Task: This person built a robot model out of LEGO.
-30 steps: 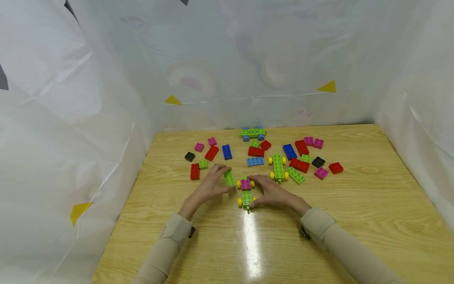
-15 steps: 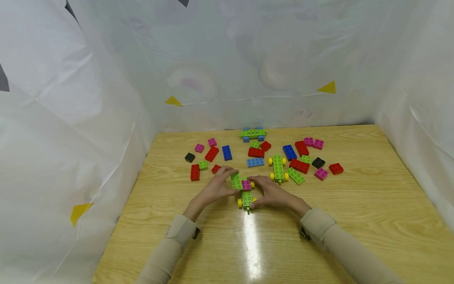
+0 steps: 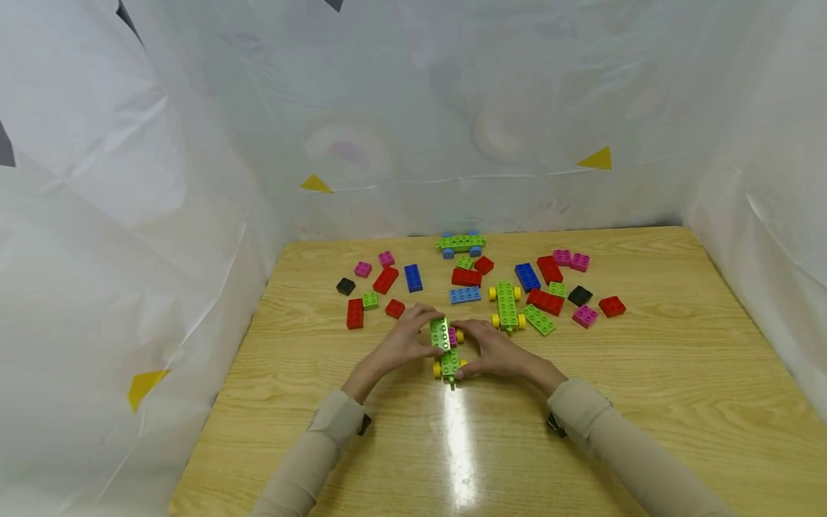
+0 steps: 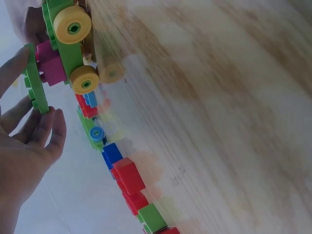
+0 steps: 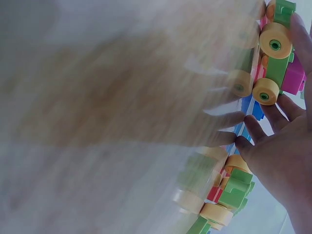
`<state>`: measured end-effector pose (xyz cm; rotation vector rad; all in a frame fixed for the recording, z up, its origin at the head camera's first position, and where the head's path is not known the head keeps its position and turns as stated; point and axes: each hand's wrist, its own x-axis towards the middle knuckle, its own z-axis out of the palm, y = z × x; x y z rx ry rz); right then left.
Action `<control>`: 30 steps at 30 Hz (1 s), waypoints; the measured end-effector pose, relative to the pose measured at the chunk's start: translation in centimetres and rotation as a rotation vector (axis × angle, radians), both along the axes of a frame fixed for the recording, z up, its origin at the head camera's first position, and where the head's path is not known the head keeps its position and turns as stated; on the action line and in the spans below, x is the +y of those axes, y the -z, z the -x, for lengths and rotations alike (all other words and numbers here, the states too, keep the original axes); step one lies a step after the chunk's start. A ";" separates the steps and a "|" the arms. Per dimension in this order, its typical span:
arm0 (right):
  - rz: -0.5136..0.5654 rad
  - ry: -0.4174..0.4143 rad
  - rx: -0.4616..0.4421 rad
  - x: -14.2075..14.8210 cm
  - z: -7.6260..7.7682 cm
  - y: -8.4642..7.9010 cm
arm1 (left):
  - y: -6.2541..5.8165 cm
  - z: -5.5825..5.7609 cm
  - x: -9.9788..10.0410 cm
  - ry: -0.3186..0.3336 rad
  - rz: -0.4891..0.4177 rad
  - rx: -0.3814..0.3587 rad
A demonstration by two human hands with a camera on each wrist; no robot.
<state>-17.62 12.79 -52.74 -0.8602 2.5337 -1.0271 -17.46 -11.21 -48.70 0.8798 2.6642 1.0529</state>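
Observation:
My left hand [image 3: 400, 346] pinches a flat green building plate [image 3: 440, 334] between thumb and fingers, over a magenta brick [image 3: 453, 337]. The left wrist view shows the plate [image 4: 35, 80] tilted against the studs of the magenta brick [image 4: 51, 62]. That brick sits on a green wheeled car base [image 3: 449, 365] with yellow wheels, which stands on the table. My right hand [image 3: 497, 353] grips the base from the right, thumb near its front end and fingers near its far end. In the right wrist view, the thumb and fingers span the car base [image 5: 278, 70].
A second yellow-wheeled base [image 3: 507, 305] stands right of the hands, beside a green plate [image 3: 538, 319]. Farther back is a blue-wheeled base [image 3: 461, 243]. Loose bricks, such as a light-blue plate [image 3: 465, 295] and a red brick [image 3: 395, 309], spread across the wooden table [image 3: 646, 402].
My left hand has moved right, bringing the green plate from beside the car base to over the magenta brick. A red brick behind that hand has come into view. The right hand stays put.

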 end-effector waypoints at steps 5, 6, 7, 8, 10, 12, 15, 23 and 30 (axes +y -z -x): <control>0.008 0.000 -0.005 0.0 -0.1 -0.1 | 0.0 -0.1 0.1 -0.003 0.010 0.000; 0.007 0.000 -0.005 0.0 -0.1 -0.1 | 0.0 -0.1 0.1 -0.005 0.012 -0.003; 0.010 -0.003 -0.002 0.0 -0.1 -0.1 | 0.0 -0.1 0.1 -0.007 0.013 -0.007; 0.011 -0.004 -0.001 0.0 -0.2 -0.2 | -0.1 -0.1 0.1 -0.008 0.013 -0.009; 0.013 -0.007 0.005 0.0 -0.2 -0.2 | -0.1 -0.1 0.2 -0.002 0.005 -0.014; 0.010 -0.004 0.002 0.0 -0.2 -0.2 | -0.2 -0.1 0.3 0.011 -0.003 -0.016; 0.007 -0.001 -0.011 0.0 -0.3 -0.3 | -0.2 0.0 0.5 0.034 -0.010 -0.021; 0.006 -0.001 -0.026 -0.1 -0.3 -0.2 | 0.1 0.1 0.8 0.028 0.010 -0.046; 0.004 -0.001 -0.028 0.0 -0.3 -0.4 | 0.3 0.3 0.9 0.038 0.031 -0.057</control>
